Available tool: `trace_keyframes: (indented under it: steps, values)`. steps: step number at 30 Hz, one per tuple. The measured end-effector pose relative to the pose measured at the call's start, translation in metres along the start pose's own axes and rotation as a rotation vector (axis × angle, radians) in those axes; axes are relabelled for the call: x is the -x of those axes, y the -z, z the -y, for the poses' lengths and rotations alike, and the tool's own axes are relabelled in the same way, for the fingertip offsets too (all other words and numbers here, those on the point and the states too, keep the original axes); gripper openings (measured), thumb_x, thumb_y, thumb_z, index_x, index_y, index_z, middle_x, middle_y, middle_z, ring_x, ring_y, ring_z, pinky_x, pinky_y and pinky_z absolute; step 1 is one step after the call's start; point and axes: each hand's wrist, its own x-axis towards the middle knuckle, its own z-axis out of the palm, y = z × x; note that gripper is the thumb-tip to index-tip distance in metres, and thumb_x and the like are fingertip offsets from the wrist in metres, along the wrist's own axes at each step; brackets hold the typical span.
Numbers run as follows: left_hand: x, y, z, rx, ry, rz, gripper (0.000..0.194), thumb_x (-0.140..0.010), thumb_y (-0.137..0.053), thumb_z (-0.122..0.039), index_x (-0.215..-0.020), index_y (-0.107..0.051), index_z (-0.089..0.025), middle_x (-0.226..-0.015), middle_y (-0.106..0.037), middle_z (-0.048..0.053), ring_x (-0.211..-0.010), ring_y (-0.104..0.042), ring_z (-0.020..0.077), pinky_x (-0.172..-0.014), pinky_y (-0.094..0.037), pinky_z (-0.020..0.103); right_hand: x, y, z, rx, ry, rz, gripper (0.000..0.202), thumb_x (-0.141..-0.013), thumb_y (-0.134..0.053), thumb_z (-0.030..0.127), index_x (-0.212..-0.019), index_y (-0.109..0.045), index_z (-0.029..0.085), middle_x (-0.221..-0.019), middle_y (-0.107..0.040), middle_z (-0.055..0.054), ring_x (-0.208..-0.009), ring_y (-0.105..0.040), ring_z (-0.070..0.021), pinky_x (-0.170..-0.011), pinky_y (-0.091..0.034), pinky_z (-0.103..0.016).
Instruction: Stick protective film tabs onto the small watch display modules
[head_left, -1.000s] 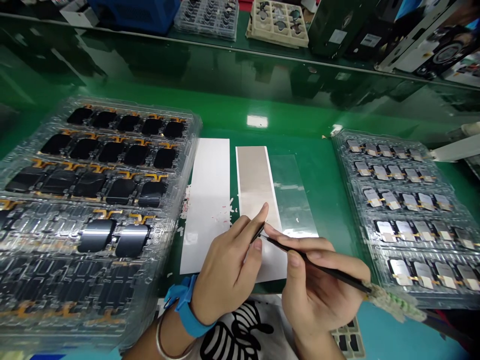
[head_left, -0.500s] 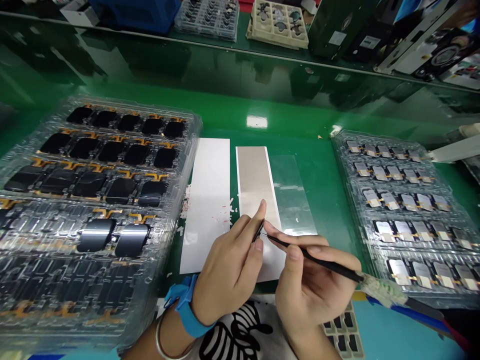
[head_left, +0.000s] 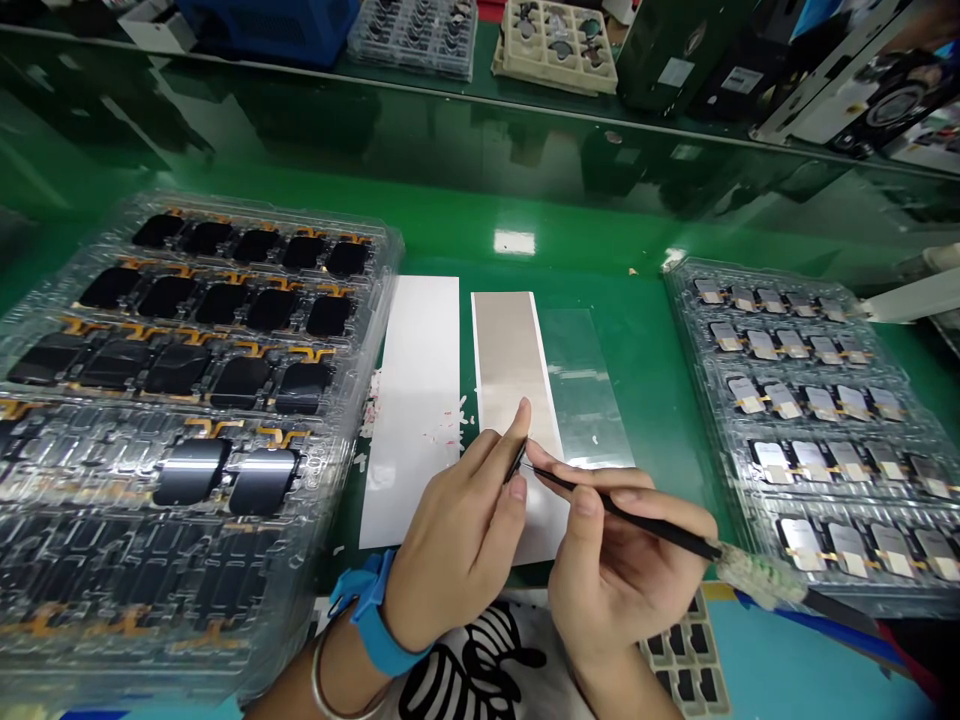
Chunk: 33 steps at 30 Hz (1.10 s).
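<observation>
Green across the desk [head_left: 442, 225], black along the slim tool [head_left: 656, 526], bright blue on the wristband [head_left: 376, 622], white with reddish specks on the long sheet [head_left: 417, 400], beige with white edges on the strip [head_left: 510, 350], black striped print over the pale shirt [head_left: 487, 662].

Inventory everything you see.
Small part: one, dark, centre
Slim tool: one, black, centre
Sheet: one, white, centre
Strip: one, beige, right of sheet
Film: one, clear, right of strip
Scraps: several, white and pink, beside sheet
Large trays: two, clear, left and right
Panels: many, black, left tray
Pieces: many, silver, right tray
Bench: one, green, underneath
Shelf trays: several, clear and cream, back
Box: one, blue, back left
Equipment: several, mixed, back right
Compartment tray: one, beige, bottom right
Wristband: one, blue, left wrist
Left hand: one, front
Right hand: one, front
</observation>
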Motion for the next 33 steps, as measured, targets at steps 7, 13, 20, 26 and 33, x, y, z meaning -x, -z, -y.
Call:
trace_keyframes:
  steps: [7,13,20,26,33]
  values:
    - [-0.0012,-0.0013,0.0010,-0.004,0.003,-0.010,0.053,-0.105,-0.029,-0.026,-0.158,-0.024,-0.025,-0.107,-0.058,0.008,-0.092,-0.059,0.0195,-0.084,-0.052,0.036,0.0000,0.0014,-0.0030,-0.012,0.020,0.029,0.033,-0.085,-0.053,-0.008,-0.104,-0.051,0.019,-0.092,-0.071,-0.003,-0.090,-0.075,-0.0191,-0.078,-0.069,-0.038]
    - [-0.0009,-0.0004,0.0003,-0.021,0.020,-0.010,0.054,-0.104,-0.029,-0.023,-0.158,-0.024,-0.026,-0.105,-0.058,0.007,-0.087,-0.058,0.0192,-0.086,-0.053,0.038,0.0017,0.0039,-0.0049,-0.014,0.052,0.032,0.036,-0.084,-0.054,-0.008,-0.108,-0.051,0.019,-0.094,-0.071,-0.004,-0.091,-0.075,-0.0206,-0.076,-0.070,-0.040]
    - [-0.0002,0.0003,0.0012,-0.010,0.008,-0.019,0.054,-0.103,-0.030,-0.024,-0.157,-0.026,-0.026,-0.105,-0.058,0.007,-0.087,-0.057,0.0194,-0.088,-0.053,0.040,0.0036,0.0068,-0.0052,-0.030,0.056,0.085,0.038,-0.083,-0.055,-0.010,-0.107,-0.051,0.019,-0.094,-0.069,-0.003,-0.092,-0.075,-0.0207,-0.083,-0.069,-0.046]
    - [0.0014,0.0008,0.0013,0.003,0.000,-0.022,0.054,-0.103,-0.029,-0.024,-0.157,-0.027,-0.025,-0.106,-0.058,0.008,-0.086,-0.057,0.0195,-0.087,-0.053,0.041,0.0028,0.0071,-0.0065,-0.055,0.056,0.111,0.037,-0.083,-0.054,-0.010,-0.107,-0.052,0.018,-0.095,-0.072,-0.004,-0.094,-0.075,-0.0221,-0.085,-0.068,-0.047]
    - [-0.0001,0.0002,0.0005,-0.017,0.014,-0.018,0.055,-0.103,-0.032,-0.024,-0.157,-0.025,-0.025,-0.105,-0.058,0.008,-0.086,-0.058,0.0200,-0.083,-0.053,0.039,0.0023,0.0071,-0.0065,-0.046,0.045,0.089,0.035,-0.083,-0.056,-0.008,-0.105,-0.053,0.019,-0.092,-0.071,-0.004,-0.091,-0.075,-0.0213,-0.081,-0.069,-0.047]
